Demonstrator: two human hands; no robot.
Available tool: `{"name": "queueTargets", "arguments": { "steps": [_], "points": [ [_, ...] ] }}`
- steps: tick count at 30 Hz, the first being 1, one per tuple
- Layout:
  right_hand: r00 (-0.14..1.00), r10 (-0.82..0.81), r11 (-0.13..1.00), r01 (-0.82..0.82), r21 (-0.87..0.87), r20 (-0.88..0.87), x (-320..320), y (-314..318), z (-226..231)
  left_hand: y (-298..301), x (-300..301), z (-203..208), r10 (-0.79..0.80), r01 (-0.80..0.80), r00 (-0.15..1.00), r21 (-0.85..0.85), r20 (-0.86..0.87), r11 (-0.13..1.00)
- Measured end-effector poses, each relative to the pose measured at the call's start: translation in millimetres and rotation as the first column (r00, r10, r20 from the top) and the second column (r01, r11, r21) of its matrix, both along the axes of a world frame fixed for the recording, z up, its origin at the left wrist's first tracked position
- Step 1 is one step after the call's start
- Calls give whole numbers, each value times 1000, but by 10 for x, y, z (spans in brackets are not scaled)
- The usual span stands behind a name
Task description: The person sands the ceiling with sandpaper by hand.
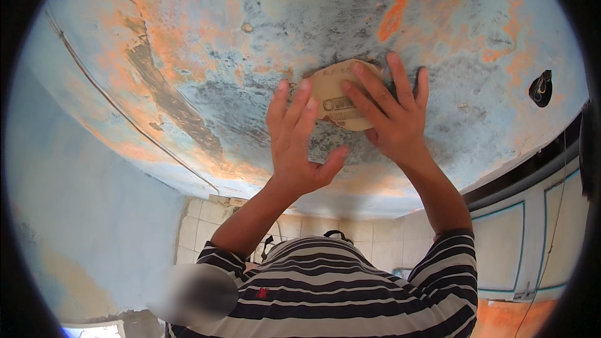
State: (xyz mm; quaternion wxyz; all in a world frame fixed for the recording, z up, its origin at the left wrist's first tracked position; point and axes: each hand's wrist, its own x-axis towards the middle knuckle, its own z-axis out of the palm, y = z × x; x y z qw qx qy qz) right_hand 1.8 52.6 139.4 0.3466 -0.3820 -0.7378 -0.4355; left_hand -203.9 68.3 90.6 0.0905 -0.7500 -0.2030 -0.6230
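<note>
A tan piece of sandpaper (pixel 330 82), its printed backing toward me, lies against the blotchy wall (pixel 250 81). My right hand (pixel 397 116) is spread over its right side. Two of those fingers press on the sheet, while the others reach past its edge over the wall. At the sheet's left edge is my left hand (pixel 294 141), with its fingers stretched upward and its thumb out to the right. Those fingertips are close to the sheet; whether they touch it I cannot tell. The sandpaper's rough face is hidden against the wall.
A thin cable (pixel 119 109) runs down the wall at the left. A dark round fitting with loose wires (pixel 541 89) sits at the right. Pale panelled doors (pixel 501 244) stand at the lower right. Light tiles (pixel 388 231) show below, beyond my striped shirt.
</note>
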Motion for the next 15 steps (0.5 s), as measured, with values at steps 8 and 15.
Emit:
{"name": "queueTargets", "arguments": {
  "steps": [8,15],
  "points": [
    [990,-72,980,48,-193,-119,380,-408,-203,-82,285,-2,347,-372,911,-78,-224,925],
    [805,-58,997,72,0,-591,1369,-675,-940,-129,738,107,438,-436,899,-60,21,898]
  ]
}}
